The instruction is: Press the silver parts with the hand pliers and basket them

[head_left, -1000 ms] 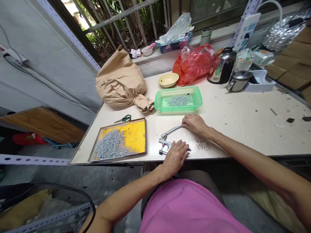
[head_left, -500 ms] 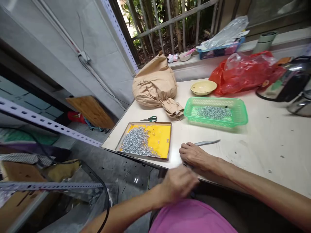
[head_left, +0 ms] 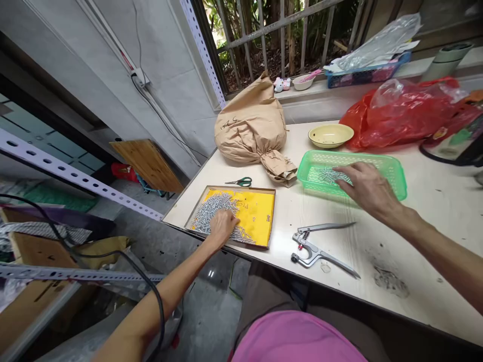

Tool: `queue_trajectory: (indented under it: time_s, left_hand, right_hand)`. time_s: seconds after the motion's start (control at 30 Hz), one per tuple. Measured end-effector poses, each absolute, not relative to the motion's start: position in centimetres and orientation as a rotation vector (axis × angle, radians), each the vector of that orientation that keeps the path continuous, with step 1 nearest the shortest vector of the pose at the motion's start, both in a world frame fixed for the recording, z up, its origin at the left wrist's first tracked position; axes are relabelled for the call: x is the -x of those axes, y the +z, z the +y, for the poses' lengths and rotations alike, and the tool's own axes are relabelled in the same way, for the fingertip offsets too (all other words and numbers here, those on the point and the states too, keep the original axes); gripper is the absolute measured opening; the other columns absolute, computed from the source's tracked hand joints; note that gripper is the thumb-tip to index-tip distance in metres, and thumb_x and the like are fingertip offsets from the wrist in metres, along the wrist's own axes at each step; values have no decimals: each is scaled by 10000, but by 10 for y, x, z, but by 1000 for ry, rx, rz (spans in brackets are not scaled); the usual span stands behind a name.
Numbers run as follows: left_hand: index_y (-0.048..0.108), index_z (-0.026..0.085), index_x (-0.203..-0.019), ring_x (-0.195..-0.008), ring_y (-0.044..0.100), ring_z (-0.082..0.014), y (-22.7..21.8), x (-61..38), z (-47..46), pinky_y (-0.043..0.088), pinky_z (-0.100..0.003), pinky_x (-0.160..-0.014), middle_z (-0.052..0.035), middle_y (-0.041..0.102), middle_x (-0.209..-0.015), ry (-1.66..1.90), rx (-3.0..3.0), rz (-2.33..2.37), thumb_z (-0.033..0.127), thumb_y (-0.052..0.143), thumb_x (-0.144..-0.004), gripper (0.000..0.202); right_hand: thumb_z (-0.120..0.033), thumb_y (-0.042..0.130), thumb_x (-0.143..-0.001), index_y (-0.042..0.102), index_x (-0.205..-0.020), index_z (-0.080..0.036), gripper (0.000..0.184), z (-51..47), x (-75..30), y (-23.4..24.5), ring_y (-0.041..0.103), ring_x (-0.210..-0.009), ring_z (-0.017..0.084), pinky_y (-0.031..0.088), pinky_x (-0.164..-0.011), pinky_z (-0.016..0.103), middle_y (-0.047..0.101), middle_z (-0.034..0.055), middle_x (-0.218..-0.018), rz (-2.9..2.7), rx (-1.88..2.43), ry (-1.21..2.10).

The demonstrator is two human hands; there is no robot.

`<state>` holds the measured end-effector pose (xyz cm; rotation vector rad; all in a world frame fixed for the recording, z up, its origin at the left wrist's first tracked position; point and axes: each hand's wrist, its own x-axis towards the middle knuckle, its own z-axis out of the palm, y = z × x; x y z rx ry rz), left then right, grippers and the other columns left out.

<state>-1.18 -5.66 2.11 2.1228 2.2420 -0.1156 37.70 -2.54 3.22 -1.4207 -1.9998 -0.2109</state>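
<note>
Left hand [head_left: 222, 225] rests on metal pieces [head_left: 209, 208] in yellow-lined tray [head_left: 261, 207], fingers bunched, grip unclear; right hand [head_left: 372, 192], fingers parted, hovers over green basket [head_left: 400, 183]; pliers [head_left: 320, 254] lie on table [head_left: 279, 254].

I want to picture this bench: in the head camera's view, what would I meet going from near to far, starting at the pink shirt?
Pink shirt, grey two-handled tool, green basket, pale yellow bowl, blue basket on the sill, window bars.
</note>
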Motion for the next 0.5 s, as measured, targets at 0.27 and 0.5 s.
queue_trajectory:
  time_s: [0.27, 0.5]
  left_hand:
    - [699, 91, -924, -988, 615, -273, 18, 7, -48, 469, -313, -754, -176, 666, -985, -405, -2257, 2224, 150, 432, -837, 287]
    - [691, 160, -874, -835, 637, -203, 38, -14, -52, 474, -277, -722, -80, 682, -884, 184, -2245, 2068, 238, 490, -832, 219]
  right_hand:
    - [-303, 419, -925, 610, -1123, -184, 299, -81, -357, 7, 576, -967, 247, 489, -827, 392, 576, 124, -1086, -2160, 1399, 23]
    - [-274, 473, -917, 631, -912, -184, 182, -149, -336, 0, 561, -845, 199, 445, -732, 309, 588, 90, -917, -2436, 1485, 369]
